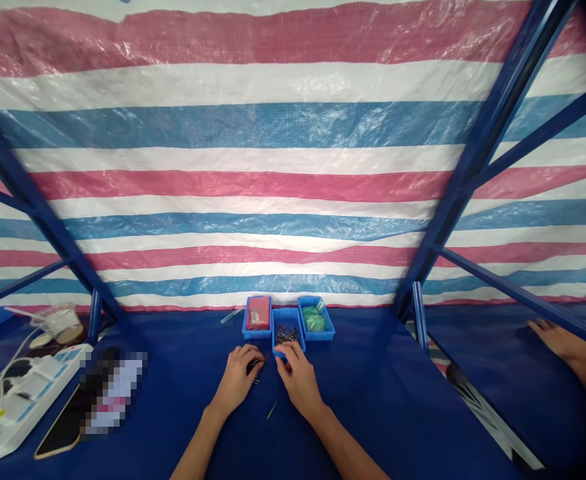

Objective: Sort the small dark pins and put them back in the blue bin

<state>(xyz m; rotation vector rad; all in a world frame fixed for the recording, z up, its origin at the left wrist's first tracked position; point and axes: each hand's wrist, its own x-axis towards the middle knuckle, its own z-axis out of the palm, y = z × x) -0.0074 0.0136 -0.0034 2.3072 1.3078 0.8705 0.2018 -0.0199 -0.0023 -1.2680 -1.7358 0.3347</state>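
Observation:
My left hand point(236, 377) is curled round a few small, thin dark pieces point(256, 381), whose ends stick out below the fingers; their exact kind is too small to tell. Beside it, my right hand point(297, 381) is at the front of the middle blue bin point(303, 341), thumb and fingers drawn together. Whatever those fingertips hold, if anything, is hidden. Dark, slim metal pieces point(287, 333) lie heaped in that bin. On the blue tabletop between my wrists is one thin yellowish-green piece point(271, 409).
Flanking the middle bin are a bin of red packets point(259, 312) and a bin of green packets point(315, 319). A small clear packet point(231, 316) lies at left. Further left are a phone point(67, 420) and a power strip point(37, 400). Another person's hand point(555, 337) rests beyond the right frame post point(473, 160).

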